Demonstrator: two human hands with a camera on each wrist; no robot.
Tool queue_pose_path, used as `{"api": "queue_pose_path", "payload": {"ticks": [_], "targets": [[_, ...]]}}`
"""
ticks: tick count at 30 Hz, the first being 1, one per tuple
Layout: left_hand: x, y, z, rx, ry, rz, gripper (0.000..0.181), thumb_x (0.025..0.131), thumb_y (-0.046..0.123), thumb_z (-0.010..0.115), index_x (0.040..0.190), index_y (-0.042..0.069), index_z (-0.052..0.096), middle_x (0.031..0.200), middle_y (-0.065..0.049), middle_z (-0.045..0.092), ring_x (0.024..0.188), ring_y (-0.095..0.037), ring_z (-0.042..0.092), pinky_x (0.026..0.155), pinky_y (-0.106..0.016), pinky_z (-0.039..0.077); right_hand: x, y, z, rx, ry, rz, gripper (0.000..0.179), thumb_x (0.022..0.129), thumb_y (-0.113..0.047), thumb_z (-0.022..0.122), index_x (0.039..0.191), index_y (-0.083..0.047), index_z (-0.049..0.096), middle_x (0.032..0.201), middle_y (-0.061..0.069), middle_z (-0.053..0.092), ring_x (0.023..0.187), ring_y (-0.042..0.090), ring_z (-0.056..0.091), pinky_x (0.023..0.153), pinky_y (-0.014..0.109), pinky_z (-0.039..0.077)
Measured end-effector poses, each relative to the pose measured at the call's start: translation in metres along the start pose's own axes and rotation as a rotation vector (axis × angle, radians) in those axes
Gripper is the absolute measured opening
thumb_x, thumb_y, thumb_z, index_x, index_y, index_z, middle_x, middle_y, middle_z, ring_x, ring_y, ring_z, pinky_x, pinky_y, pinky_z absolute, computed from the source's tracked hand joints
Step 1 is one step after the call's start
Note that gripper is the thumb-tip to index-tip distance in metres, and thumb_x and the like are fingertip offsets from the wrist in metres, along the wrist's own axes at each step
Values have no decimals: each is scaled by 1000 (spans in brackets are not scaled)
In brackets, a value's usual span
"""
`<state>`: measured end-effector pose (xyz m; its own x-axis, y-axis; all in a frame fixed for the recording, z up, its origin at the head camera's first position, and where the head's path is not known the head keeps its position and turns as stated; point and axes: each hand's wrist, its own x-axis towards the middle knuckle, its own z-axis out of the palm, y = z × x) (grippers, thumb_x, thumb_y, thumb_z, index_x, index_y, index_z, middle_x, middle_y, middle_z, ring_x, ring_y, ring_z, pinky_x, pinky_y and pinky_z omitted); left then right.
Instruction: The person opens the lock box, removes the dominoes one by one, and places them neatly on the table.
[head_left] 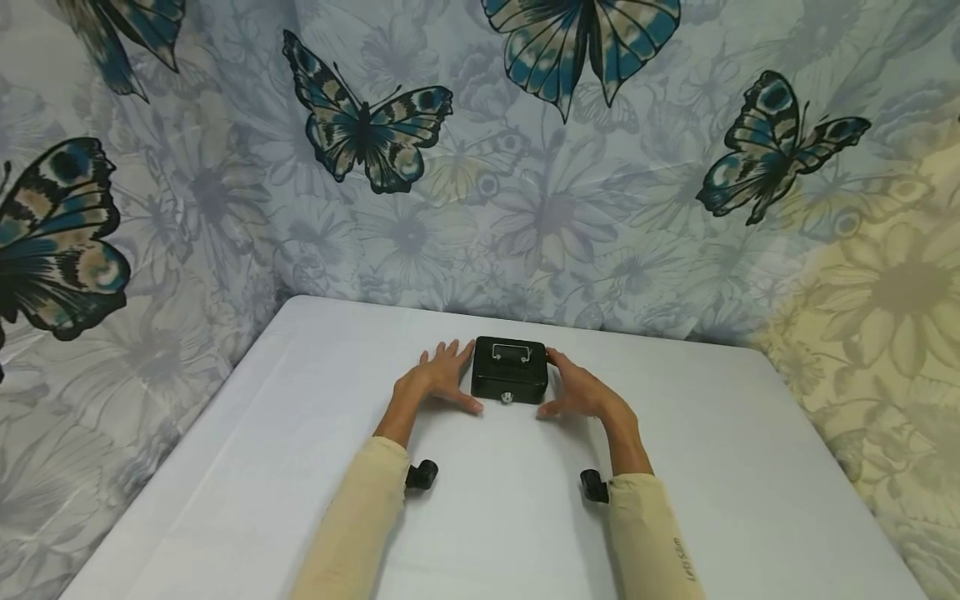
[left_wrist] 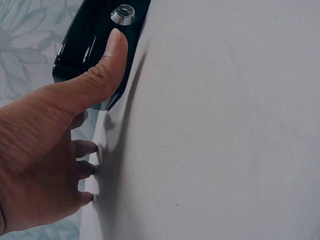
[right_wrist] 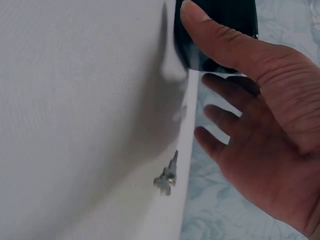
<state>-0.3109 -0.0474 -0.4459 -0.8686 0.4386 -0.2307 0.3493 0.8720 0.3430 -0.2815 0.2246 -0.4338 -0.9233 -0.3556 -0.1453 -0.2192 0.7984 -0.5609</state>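
A small black cash box point(head_left: 509, 380) sits near the far edge of the white table. Its lid carries a folding metal handle point(head_left: 512, 354), and a round silver lock point(left_wrist: 123, 15) shows on its front. My left hand point(head_left: 442, 377) is at the box's left side with its fingers spread, the thumb point(left_wrist: 107, 65) reaching along the front. On the other side is my right hand point(head_left: 576, 387), fingers loosely bent at the box's right edge and thumb point(right_wrist: 220, 42) towards the front. Small metal keys point(right_wrist: 166, 177) lie on the table near the right hand, hidden in the head view.
The white table point(head_left: 480, 517) runs back to a wall cloth point(head_left: 555, 217) printed with flowers and butterflies, which also hangs on both sides. Black camera mounts point(head_left: 422, 475) stick out from the sleeves at each wrist.
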Motion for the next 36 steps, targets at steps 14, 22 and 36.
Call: {"api": "queue_pose_path", "payload": {"ticks": [14,22,36], "targets": [[12,-9,10,-22,10,17,115,61,63,73,149,20,13,153,-13,1,139,-35,-4,107,-60,1,15,12,11,-26,10,41,109,62,-44,82,145,-12,20,149,15,23,137,37,12,103,62,16],[16,-11,16,8,37,32,114,61,65,71,149,21,13,153,-11,0,139,-34,-5,106,-61,3,13,16,13,-58,10,70,111,61,-53,79,147,-20,18,150,24,7,131,52,15,96,69,20],[15,-14,17,-43,154,65,108,57,63,75,144,20,30,152,-6,16,139,-35,5,106,-61,4,17,13,13,-34,31,26,109,57,-48,83,144,-14,28,148,18,23,138,37,10,101,65,14]]}}
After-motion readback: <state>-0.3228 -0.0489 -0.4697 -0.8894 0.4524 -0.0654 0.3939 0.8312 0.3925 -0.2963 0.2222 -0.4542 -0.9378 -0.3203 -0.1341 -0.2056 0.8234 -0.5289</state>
